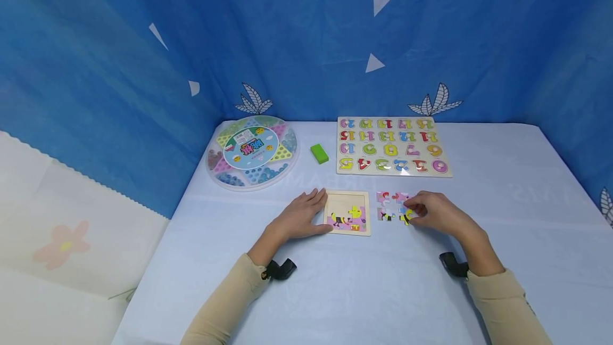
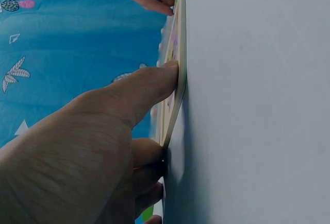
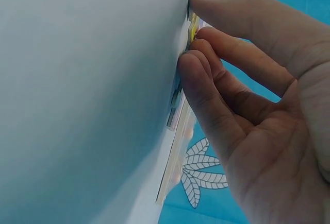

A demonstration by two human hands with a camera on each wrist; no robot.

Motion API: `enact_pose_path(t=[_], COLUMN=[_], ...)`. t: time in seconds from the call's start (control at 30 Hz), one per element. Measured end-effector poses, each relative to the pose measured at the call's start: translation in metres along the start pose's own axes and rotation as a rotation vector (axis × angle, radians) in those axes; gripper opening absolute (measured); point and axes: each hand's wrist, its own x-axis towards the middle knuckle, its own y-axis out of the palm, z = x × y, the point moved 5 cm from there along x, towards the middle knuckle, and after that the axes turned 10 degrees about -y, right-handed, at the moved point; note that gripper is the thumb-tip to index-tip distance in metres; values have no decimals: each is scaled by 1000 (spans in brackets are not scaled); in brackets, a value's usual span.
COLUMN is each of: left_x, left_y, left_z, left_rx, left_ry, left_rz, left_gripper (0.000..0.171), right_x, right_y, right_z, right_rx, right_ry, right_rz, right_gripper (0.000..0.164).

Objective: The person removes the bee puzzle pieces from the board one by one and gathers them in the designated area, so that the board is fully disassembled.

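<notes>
A square wooden puzzle tray (image 1: 347,194) lies on the table, with several bee-picture pieces fitted in its lower part and bare wood above. My left hand (image 1: 301,216) holds the tray by its left side, the thumb near the lower corner and the fingers by the upper one; in the left wrist view the thumb (image 2: 149,87) touches the tray's edge. To the right, loose puzzle pieces (image 1: 384,214) lie close together. My right hand (image 1: 438,213) pinches a yellow-and-black puzzle piece (image 1: 405,218) between thumb and fingers, low at the table in the right wrist view.
Behind the tray lies a wooden number puzzle board (image 1: 394,169). A round Chinese checkers set (image 1: 251,148) sits at the back left, a green block (image 1: 319,154) between the two. A blue curtain (image 1: 306,41) hangs along the table's back edge.
</notes>
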Motion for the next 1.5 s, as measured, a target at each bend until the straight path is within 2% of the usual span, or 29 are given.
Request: enact_pose_path(t=[1.5], left_x=[1], left_y=[1], left_z=[1], left_rx=[-8], left_ry=[-5], left_rz=[8], left_gripper=[89], right_x=[-2], right_y=[0], right_z=[3], right_rx=[12], right_ry=[36], right_rz=[12], right_gripper=[39])
